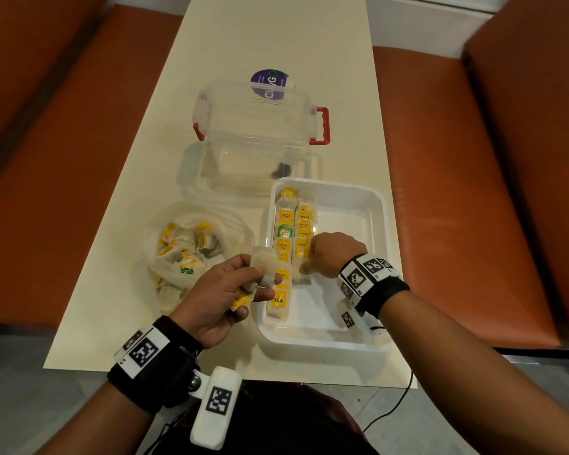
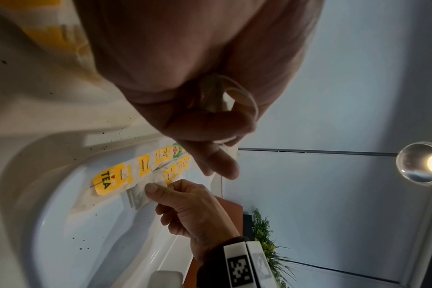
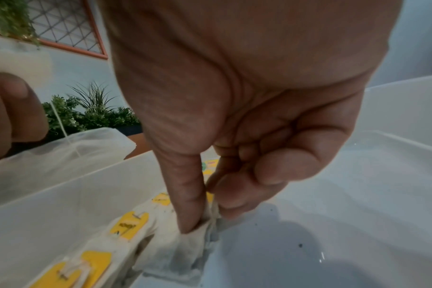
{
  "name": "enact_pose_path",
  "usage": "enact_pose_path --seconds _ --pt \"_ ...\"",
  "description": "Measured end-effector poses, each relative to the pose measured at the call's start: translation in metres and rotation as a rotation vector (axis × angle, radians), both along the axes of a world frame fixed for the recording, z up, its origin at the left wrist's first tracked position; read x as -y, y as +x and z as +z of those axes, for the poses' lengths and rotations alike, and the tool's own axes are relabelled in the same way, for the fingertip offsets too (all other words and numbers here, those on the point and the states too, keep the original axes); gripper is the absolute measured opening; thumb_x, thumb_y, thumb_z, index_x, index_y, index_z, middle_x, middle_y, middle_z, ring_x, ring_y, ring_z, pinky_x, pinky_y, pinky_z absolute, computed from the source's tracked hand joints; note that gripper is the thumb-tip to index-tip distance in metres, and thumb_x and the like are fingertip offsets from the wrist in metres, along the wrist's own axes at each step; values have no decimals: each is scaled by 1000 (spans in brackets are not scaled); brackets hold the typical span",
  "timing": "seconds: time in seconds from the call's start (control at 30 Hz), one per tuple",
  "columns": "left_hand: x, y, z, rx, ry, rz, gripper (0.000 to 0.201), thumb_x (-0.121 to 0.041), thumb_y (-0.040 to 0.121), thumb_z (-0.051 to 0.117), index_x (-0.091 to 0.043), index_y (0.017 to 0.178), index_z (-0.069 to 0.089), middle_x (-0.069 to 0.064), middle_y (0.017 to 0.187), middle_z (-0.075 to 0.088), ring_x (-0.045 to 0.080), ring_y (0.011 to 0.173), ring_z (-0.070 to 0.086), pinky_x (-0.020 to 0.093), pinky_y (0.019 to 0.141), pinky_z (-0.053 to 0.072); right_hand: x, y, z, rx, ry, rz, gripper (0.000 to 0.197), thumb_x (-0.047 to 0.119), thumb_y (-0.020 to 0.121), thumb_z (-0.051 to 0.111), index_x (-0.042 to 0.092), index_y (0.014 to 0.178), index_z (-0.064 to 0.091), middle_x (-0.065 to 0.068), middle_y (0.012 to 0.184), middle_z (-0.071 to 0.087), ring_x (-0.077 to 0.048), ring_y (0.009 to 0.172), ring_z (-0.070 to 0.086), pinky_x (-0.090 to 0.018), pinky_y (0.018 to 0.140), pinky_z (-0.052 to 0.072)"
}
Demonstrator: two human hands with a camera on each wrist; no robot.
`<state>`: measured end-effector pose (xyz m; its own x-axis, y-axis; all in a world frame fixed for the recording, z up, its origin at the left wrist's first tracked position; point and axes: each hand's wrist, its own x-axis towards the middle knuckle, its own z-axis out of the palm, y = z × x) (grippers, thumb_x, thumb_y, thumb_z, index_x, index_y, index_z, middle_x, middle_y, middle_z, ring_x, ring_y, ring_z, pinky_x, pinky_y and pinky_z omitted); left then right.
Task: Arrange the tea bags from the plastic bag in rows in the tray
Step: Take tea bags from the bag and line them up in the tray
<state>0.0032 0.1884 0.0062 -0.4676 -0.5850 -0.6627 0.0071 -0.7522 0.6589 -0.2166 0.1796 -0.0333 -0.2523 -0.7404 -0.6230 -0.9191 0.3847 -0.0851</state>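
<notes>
A white tray (image 1: 383,205) sits on the table's right side with two rows of yellow-tagged tea bags (image 1: 284,231) along its left wall. Inside the tray, my right hand (image 1: 309,262) pinches a tea bag (image 1: 299,275) between thumb and forefinger at the near end of the second row; the right wrist view shows that tea bag (image 3: 185,251) touching the tray floor. My left hand (image 1: 253,284) holds another tea bag (image 1: 263,264) above the tray's left rim, its yellow tag dangling. A clear plastic bag (image 1: 191,251) of several tea bags lies left of the tray.
A clear storage box (image 1: 257,136) with red handles stands behind the tray and the bag. Orange bench seats (image 1: 440,159) flank the narrow cream table (image 1: 263,37). The tray's right half (image 1: 342,224) holds only dark tea specks. A black cable (image 1: 395,408) hangs below the table's near edge.
</notes>
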Motion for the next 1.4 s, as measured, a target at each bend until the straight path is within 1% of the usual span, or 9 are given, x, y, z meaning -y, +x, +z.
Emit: enact_pose_path --seconds 0.17,0.4,0.53,0.63,0.77,0.9,1.07,1.2,1.4 --pt "0 -1 0 -4 -3 -6 11 -11 99 54 -14 101 65 13 103 75 14 68 68 14 35 30 -3 -7 9 31 -44 -34 35 50 82 75 23 91 55 2 90 64 -22 88 63 -35 76 51" --pt "1 -10 -1 11 -24 -35 13 -11 99 56 -20 92 63 11 107 75 13 68 67 14 35 30 -12 -15 23 167 -190 -141 30 51 86 70 27 80 53 5 83 67 -17 83 66 -31 65 45" --pt "1 -17 -2 25 -52 -65 9 -14 99 57 -19 101 64 9 108 75 11 68 67 14 38 30 -26 -9 46 571 -376 -271 30 50 89 68 20 90 65 6 82 70 -9 68 66 -26 61 49" --pt "2 -24 -2 38 -80 -93 8 -15 99 58 -19 105 63 7 104 76 11 70 69 15 40 31 -36 -2 62 802 -390 -299 29 44 87 73 21 104 70 5 86 70 -7 66 65 -22 60 49" --pt "0 -31 -3 41 -106 -139 11 -18 97 61 -18 109 63 6 104 76 12 72 69 16 42 31 -39 -2 60 722 -433 -188 19 30 86 78 20 101 74 6 76 69 -2 63 61 -18 62 43" --pt "-2 -34 0 46 -132 -171 23 -20 91 69 -17 114 66 6 107 76 11 71 70 16 42 29 -41 -8 59 728 -451 -220 11 24 89 75 16 98 75 10 68 66 -2 61 63 -13 58 42" --pt "-4 -36 -2 115 -203 -197 8 -19 89 72 -17 96 71 2 89 72 9 69 70 18 45 31 -45 -15 59 718 -431 -209 7 23 89 76 18 94 74 10 67 67 -3 62 63 -13 58 42" --pt "-5 -35 0 143 -222 -221 20 -20 87 75 -16 106 70 -4 80 71 11 72 71 18 44 32 -48 -16 58 713 -404 -189 5 20 88 76 19 91 73 5 72 70 -6 63 65 -16 60 43" --pt "-4 -21 0 185 -187 -171 24 -28 93 68 -19 115 63 9 103 76 16 78 72 18 44 35 -54 -21 50 652 -288 -146 7 17 88 74 23 89 70 3 76 74 -8 66 70 -11 55 42"
